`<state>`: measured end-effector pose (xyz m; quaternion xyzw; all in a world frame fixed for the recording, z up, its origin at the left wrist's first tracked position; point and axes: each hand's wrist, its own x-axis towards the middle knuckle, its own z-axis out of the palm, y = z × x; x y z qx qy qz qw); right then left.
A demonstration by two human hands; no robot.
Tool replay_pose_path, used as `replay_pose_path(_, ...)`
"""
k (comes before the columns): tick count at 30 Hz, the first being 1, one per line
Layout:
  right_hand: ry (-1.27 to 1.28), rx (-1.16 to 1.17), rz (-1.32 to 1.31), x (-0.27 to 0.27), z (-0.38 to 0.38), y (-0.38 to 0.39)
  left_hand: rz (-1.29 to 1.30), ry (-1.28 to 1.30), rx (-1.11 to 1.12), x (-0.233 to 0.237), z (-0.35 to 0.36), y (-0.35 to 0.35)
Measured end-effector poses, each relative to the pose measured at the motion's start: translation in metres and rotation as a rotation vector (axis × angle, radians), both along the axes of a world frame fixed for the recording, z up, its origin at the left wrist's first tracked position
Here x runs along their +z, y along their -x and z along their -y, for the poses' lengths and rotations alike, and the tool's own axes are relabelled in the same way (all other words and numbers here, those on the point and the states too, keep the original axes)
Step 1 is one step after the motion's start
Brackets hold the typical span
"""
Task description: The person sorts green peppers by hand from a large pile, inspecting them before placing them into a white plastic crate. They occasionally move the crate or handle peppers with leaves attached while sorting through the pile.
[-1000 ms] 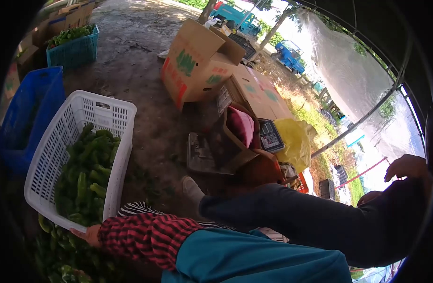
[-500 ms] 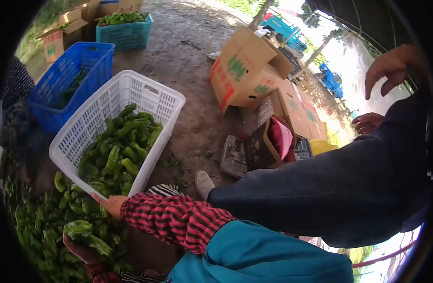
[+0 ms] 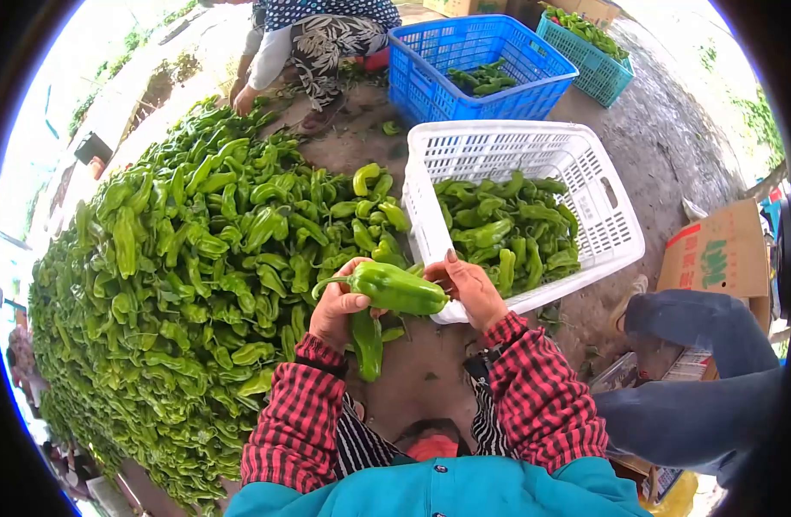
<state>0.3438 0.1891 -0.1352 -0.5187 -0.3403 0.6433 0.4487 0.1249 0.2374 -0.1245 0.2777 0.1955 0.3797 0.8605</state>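
My left hand [image 3: 333,312] is closed around a large green pepper [image 3: 391,287], held by its stem end. A second green pepper [image 3: 367,345] hangs below the same hand. At the tip of the large pepper, my right hand [image 3: 473,291] has its fingers bent against it. To the left spreads a big pile of green peppers [image 3: 197,258]. Just beyond my right hand, a white plastic crate [image 3: 615,250] stands partly filled with green peppers [image 3: 503,228].
A blue crate [image 3: 421,86] and a teal crate [image 3: 585,65] with peppers stand behind. Another person's hand [image 3: 243,101] reaches to the pile's far edge. At right are a person's legs in jeans [image 3: 688,414] and a cardboard box [image 3: 722,254].
My view has swung left and levelled over the pile. My right hand has let go of the white crate's rim and come to the pepper in my left hand.
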Motion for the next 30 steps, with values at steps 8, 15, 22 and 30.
replay_pose_path(8, -0.108, 0.162, -0.339, 0.027, -0.009, 0.038, -0.068, 0.047, 0.085, 0.013, -0.006, 0.011)
replay_pose_path(15, -0.127, 0.098, -0.104, 0.023, -0.012, 0.054, 0.004, 0.170, 0.262, 0.005, -0.005, 0.012)
replay_pose_path(22, 0.053, -0.022, -0.539, 0.000, 0.010, 0.092, -0.188, 0.288, 0.489, -0.021, -0.009, 0.016)
replay_pose_path(30, 0.066, -0.162, -0.779, 0.019, 0.002, 0.054, 0.065, 0.220, 0.344, 0.009, 0.001, -0.002)
